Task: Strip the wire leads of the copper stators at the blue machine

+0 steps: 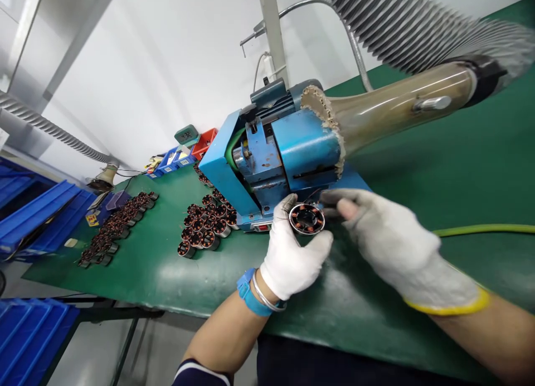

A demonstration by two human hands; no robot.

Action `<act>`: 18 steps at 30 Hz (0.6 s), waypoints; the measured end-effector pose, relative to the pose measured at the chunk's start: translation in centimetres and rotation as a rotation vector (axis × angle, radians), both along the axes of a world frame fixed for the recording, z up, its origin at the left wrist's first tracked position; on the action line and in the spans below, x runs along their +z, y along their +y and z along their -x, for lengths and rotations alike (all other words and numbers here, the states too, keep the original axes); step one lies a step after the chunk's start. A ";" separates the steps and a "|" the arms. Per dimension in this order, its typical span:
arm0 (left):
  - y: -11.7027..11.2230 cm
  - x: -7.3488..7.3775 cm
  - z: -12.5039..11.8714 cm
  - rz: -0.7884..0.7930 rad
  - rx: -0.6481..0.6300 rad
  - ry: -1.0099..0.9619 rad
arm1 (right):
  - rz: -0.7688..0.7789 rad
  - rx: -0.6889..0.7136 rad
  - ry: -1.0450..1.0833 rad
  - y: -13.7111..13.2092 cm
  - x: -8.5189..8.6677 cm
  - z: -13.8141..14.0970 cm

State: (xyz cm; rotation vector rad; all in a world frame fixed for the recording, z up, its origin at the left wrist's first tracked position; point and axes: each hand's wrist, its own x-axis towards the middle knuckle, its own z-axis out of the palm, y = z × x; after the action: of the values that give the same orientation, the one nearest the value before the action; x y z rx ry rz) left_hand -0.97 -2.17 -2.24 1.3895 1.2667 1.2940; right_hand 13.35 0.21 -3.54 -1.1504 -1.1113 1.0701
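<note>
My left hand [290,255], in a white glove, is closed around a small round motor stator [307,218] with copper windings, held just in front of the blue machine [276,152]. My right hand [388,238], also gloved, reaches in from the right. Its thumb and finger pinch at the stator's right edge, apparently on thin wires that are too fine to make out clearly. Both hands hover above the green table [167,263].
A cluster of stators [207,221] lies left of the machine, and another long group [117,227] lies farther left. A clear suction hood with ribbed hose [401,101] points at the machine. Blue bins [37,213] stand at the left, small bins [184,152] at the back.
</note>
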 end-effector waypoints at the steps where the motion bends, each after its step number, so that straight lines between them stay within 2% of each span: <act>1: 0.1 -0.1 -0.2 -0.002 -0.014 -0.037 | 0.000 0.043 -0.007 -0.3 -0.1 0.5; 5: 1.3 0.4 -1.2 0.012 0.051 -0.068 | -0.033 0.045 0.034 -0.4 0.1 1.8; 11: 3.4 1.6 -2.4 0.023 0.125 0.019 | -0.080 0.069 0.004 1.5 2.0 1.2; 18: 4.0 2.6 -2.4 -0.030 0.106 0.073 | -0.122 0.078 -0.071 1.8 3.4 0.9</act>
State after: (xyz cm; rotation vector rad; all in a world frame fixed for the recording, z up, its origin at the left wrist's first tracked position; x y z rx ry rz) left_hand 1.41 1.84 0.32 1.4180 1.3917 1.3489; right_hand 12.47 2.01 -0.17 -1.0626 -1.2690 1.0131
